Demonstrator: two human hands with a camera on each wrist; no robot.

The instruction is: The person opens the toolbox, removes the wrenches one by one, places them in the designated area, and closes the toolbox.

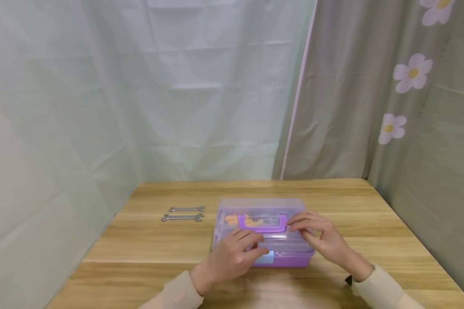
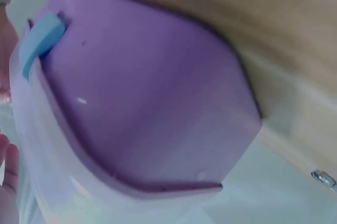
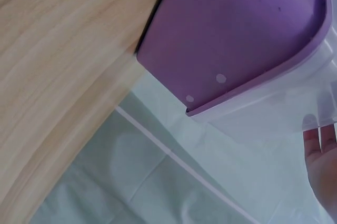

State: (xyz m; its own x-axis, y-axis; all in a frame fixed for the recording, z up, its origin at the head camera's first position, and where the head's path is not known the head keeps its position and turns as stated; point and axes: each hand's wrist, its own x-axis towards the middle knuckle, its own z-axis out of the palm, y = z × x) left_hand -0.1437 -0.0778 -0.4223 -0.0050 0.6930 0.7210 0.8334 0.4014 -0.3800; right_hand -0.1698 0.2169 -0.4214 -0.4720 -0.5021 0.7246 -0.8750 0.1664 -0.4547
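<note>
A purple box [image 1: 291, 260] with a clear lid [image 1: 294, 242] stands on the wooden table, its lid down. On top of the lid is a purple carry handle [image 1: 262, 229], and orange-handled things [image 1: 236, 219] show through the plastic. My left hand [image 1: 232, 254] is over the front left of the lid, fingers bent loosely and thumb beside the light blue latch [image 1: 267, 257]. Relaxed fingers of my right hand [image 1: 326, 238] rest on the lid's right side, close to the handle. The right wrist view shows these fingertips [image 3: 311, 142] at the clear lid's edge.
Two metal wrenches [image 1: 183, 217] lie side by side on the table [image 1: 139, 244], left of the box. Pale curtains [image 1: 216, 107] hang behind the table and along both sides.
</note>
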